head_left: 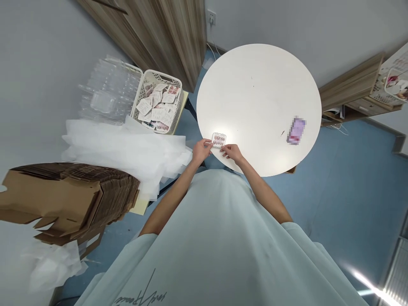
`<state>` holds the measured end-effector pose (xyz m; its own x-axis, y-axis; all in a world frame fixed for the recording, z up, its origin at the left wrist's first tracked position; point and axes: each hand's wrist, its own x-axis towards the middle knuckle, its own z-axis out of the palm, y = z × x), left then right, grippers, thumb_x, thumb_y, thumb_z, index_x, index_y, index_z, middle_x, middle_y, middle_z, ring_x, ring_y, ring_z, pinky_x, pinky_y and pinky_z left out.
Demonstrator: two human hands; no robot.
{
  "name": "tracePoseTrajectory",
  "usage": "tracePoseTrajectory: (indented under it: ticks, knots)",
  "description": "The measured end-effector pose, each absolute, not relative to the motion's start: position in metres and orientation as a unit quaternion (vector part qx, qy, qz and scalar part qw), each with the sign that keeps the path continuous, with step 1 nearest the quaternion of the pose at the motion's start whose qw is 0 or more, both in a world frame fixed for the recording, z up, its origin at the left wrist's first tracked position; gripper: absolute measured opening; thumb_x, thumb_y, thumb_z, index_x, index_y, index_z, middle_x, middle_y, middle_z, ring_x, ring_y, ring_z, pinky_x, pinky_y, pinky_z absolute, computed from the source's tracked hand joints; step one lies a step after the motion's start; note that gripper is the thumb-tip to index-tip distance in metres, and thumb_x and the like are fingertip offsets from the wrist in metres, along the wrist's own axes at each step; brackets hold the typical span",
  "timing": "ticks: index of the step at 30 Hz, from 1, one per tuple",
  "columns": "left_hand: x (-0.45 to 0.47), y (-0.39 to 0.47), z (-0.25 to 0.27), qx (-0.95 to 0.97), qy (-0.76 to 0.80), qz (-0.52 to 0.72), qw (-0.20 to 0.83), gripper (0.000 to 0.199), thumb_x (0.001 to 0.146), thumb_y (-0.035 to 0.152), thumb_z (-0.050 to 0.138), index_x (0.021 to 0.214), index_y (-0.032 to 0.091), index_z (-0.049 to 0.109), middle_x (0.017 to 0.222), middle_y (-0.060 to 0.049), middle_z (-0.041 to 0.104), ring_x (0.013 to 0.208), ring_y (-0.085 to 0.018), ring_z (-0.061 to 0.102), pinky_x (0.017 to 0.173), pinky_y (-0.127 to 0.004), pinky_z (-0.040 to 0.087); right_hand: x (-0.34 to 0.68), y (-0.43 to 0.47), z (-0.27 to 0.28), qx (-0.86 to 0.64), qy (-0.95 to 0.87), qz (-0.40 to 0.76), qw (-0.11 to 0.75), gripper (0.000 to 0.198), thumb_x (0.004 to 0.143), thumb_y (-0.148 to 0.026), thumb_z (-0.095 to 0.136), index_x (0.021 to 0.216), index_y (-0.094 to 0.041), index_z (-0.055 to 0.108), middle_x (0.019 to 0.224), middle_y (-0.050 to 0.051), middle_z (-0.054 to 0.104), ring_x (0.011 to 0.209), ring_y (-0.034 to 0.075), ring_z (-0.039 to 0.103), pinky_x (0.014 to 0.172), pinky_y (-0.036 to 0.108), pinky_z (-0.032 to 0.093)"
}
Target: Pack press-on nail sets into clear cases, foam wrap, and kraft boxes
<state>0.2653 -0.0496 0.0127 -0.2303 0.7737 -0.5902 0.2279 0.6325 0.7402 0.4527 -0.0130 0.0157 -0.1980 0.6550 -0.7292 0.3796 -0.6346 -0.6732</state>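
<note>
A small clear plastic case (219, 140) with rows of pinkish, nail-shaped pieces inside is held at the near left edge of the round white table (258, 93). My left hand (202, 150) grips its left side between thumb and fingers. At its lower right corner, my right hand (232, 152) pinches the case with thumb and forefinger. The case looks closed, though its lid is too small to make out well.
Left of the table stand a white basket (178, 106) of printed packets, a heap of clear plastic cases (108, 91), white wrapping sheets (127, 142) and stacked flat cardboard boxes (51, 191). A pixelated purple item (296, 130) lies on the table's right side.
</note>
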Motion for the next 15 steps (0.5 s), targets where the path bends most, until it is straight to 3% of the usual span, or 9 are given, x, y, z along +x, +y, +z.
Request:
tracePoseTrajectory:
  ticks: [3,9,15]
  knots:
    - [0.260,-0.043,-0.001,0.355,0.742,0.234,0.518,0.027,0.097,0.030,0.067,0.120,0.018,0.075,0.104,-0.008,0.081,0.064,-0.017,0.071,0.065,-0.030,0.056,0.445,-0.011,0.003,-0.640,-0.420,0.638,0.088,0.026,0.105,-0.025,0.065,0.082,-0.015,0.071,0.106,0.012,0.082,0.061,0.008,0.064,0.053,0.020,0.048]
    - [0.253,-0.040,-0.018,0.385,0.738,0.198,0.517,0.029,0.096,0.033,0.071,0.119,0.019,0.078,0.085,-0.006,0.078,0.066,-0.022,0.070,0.080,-0.036,0.056,0.441,-0.013,-0.009,-0.659,-0.450,0.600,0.058,0.033,0.104,-0.032,0.068,0.075,-0.017,0.070,0.097,0.010,0.082,0.059,0.010,0.065,0.054,0.022,0.050]
    - [0.246,-0.044,-0.016,0.377,0.710,0.218,0.553,0.036,0.090,0.033,0.079,0.123,0.020,0.077,0.099,-0.008,0.080,0.073,-0.023,0.071,0.084,-0.037,0.057,0.438,-0.014,-0.003,-0.677,-0.517,0.523,-0.021,0.043,0.106,-0.036,0.063,0.066,-0.020,0.068,0.080,0.006,0.081,0.063,0.014,0.069,0.064,0.024,0.053]
